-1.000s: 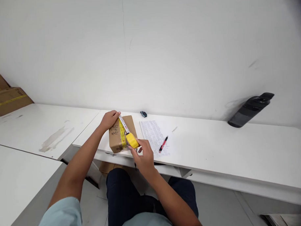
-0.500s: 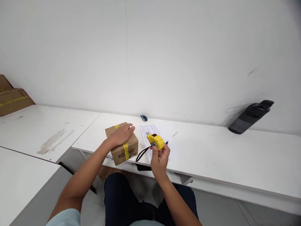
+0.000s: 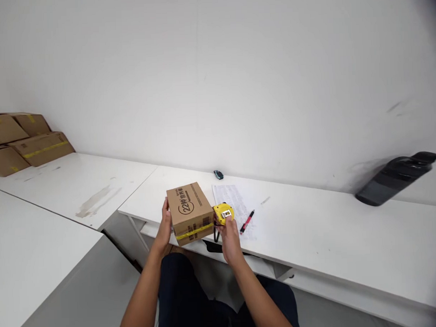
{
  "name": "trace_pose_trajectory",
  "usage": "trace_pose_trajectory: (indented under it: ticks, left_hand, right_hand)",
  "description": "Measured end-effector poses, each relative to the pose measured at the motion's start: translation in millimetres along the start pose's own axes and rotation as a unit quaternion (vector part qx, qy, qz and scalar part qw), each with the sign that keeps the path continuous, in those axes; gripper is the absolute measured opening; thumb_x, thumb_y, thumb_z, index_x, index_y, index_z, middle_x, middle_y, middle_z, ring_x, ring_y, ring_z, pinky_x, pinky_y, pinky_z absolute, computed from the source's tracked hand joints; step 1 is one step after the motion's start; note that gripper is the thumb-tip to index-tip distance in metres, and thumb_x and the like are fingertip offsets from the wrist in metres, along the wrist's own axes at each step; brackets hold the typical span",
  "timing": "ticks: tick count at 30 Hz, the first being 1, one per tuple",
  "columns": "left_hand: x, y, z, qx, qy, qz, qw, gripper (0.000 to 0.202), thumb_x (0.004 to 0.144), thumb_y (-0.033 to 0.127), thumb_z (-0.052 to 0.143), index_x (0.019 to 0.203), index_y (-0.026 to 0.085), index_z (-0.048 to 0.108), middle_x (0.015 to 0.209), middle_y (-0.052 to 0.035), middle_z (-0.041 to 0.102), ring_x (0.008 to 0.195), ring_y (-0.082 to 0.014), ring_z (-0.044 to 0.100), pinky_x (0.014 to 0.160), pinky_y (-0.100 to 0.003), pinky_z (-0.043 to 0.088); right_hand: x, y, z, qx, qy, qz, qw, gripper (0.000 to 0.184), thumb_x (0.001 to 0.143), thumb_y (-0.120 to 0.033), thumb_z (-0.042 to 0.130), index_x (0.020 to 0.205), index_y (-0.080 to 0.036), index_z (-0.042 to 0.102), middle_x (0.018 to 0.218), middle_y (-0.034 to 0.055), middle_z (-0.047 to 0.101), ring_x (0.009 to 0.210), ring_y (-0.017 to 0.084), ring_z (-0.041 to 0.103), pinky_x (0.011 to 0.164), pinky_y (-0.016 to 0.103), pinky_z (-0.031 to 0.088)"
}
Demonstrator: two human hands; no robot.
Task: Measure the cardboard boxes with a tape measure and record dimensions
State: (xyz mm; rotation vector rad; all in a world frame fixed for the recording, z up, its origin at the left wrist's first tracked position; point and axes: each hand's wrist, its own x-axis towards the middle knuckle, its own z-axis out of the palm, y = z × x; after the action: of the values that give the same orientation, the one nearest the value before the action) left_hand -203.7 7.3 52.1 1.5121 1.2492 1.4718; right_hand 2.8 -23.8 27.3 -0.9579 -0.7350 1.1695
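A small brown cardboard box with yellow tape and printed marks is held between both hands at the front edge of the white table. My left hand presses flat against the box's left side, fingers stretched. My right hand is closed round a yellow tape measure and rests against the box's right side. The tape is drawn in; a black strap hangs below it.
A written sheet of paper lies right of the box with a red pen on it. A small dark object sits near the wall. A black bottle leans at the right. Cardboard boxes are stacked far left.
The tape that lay stretched over the box has been drawn back into its case. The box has been turned and lifted between both hands. My view has shifted left.
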Motion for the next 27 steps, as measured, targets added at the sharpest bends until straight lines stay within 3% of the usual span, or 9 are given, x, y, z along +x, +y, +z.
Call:
trace_pose_trajectory:
  ticks: [5,9,10,12,15,17,20,25,27]
  left_hand:
    - [15.0,28.4,8.7,0.050,0.055,-0.075,0.994,0.054,0.091,0.052,0.046,0.136,0.022,0.044,0.148,-0.0132,0.043,0.137,-0.0274,0.040,0.110,-0.041,0.036]
    - [-4.2,85.2,9.2,0.171,0.169,0.008,0.971,0.029,0.091,0.046,0.047,0.108,0.026,0.059,0.116,-0.0064,0.062,0.111,-0.0241,0.054,0.097,-0.035,0.041]
    - [-14.4,98.0,12.3,0.176,0.138,0.021,0.975,0.027,0.091,0.047,0.046,0.097,0.025,0.061,0.103,-0.0053,0.064,0.100,-0.0235,0.057,0.090,-0.034,0.043]
    - [-35.5,117.5,23.0,0.137,-0.024,0.016,0.990,0.035,0.091,0.052,0.045,0.078,0.023,0.061,0.081,-0.0041,0.063,0.080,-0.0216,0.056,0.076,-0.031,0.044]
    - [-55.7,129.4,44.0,0.000,-0.284,-0.065,0.957,0.054,0.091,0.064,0.035,0.064,0.021,0.054,0.060,-0.0011,0.051,0.056,-0.0160,0.047,0.060,-0.030,0.039]
    - [-54.2,128.4,52.2,-0.081,-0.333,-0.120,0.932,0.056,0.088,0.069,0.036,0.062,0.021,0.048,0.054,0.0027,0.041,0.047,-0.0117,0.036,0.052,-0.028,0.033]
    - [-22.6,121.2,41.6,-0.102,-0.296,-0.149,0.938,0.048,0.082,0.064,0.053,0.063,0.021,0.043,0.052,0.0062,0.036,0.045,-0.0086,0.030,0.048,-0.024,0.029]
    - [74.8,100.4,-24.6,0.081,-0.081,-0.138,0.984,0.040,0.081,0.053,0.053,0.062,0.022,0.036,0.054,0.0072,0.034,0.048,-0.0090,0.032,0.051,-0.023,0.033]
    - [100.2,89.8,-44.7,0.128,-0.078,-0.157,0.976,0.041,0.077,0.053,0.057,0.060,0.022,0.037,0.052,0.0063,0.036,0.047,-0.0096,0.032,0.048,-0.024,0.030]
  right_hand:
    - [2.4,-39.8,-25.5,-0.057,0.034,-0.073,0.995,0.054,0.088,-0.065,0.047,0.120,-0.021,0.045,0.116,0.0108,0.064,0.094,0.023,0.069,0.086,0.040,0.054]
    - [-11.1,-73.3,-32.9,-0.124,-0.037,-0.161,0.978,0.060,0.091,-0.067,0.040,0.132,-0.023,0.043,0.118,0.0107,0.062,0.088,0.022,0.068,0.079,0.039,0.056]
    - [-17.0,-78.8,-31.6,-0.144,-0.072,-0.181,0.970,0.060,0.091,-0.067,0.041,0.132,-0.024,0.044,0.119,0.0106,0.061,0.089,0.023,0.068,0.077,0.038,0.057]
    - [-30.5,-85.2,-26.1,-0.183,-0.137,-0.231,0.946,0.060,0.090,-0.068,0.043,0.131,-0.024,0.048,0.121,0.0106,0.061,0.097,0.025,0.066,0.081,0.038,0.057]
    - [-48.6,-86.0,-15.1,-0.194,-0.181,-0.272,0.925,0.058,0.091,-0.066,0.041,0.129,-0.024,0.050,0.115,0.0101,0.064,0.101,0.025,0.065,0.086,0.037,0.056]
    - [-54.5,-84.3,-10.2,-0.166,-0.183,-0.254,0.935,0.054,0.092,-0.064,0.041,0.129,-0.025,0.050,0.110,0.0094,0.066,0.088,0.023,0.069,0.076,0.035,0.058]
    - [-49.2,-83.3,-14.6,-0.115,-0.134,-0.239,0.955,0.047,0.093,-0.058,0.048,0.126,-0.025,0.051,0.110,0.0082,0.066,0.069,0.018,0.069,0.068,0.035,0.059]
    - [-17.2,-83.1,-65.9,-0.058,0.035,-0.233,0.970,0.047,0.089,-0.050,0.060,0.128,-0.025,0.053,0.116,0.0078,0.064,0.069,0.016,0.068,0.070,0.037,0.059]
    - [-6.5,-79.7,-88.3,-0.067,0.067,-0.208,0.974,0.052,0.089,-0.051,0.059,0.134,-0.025,0.052,0.122,0.0085,0.063,0.076,0.017,0.069,0.075,0.038,0.058]
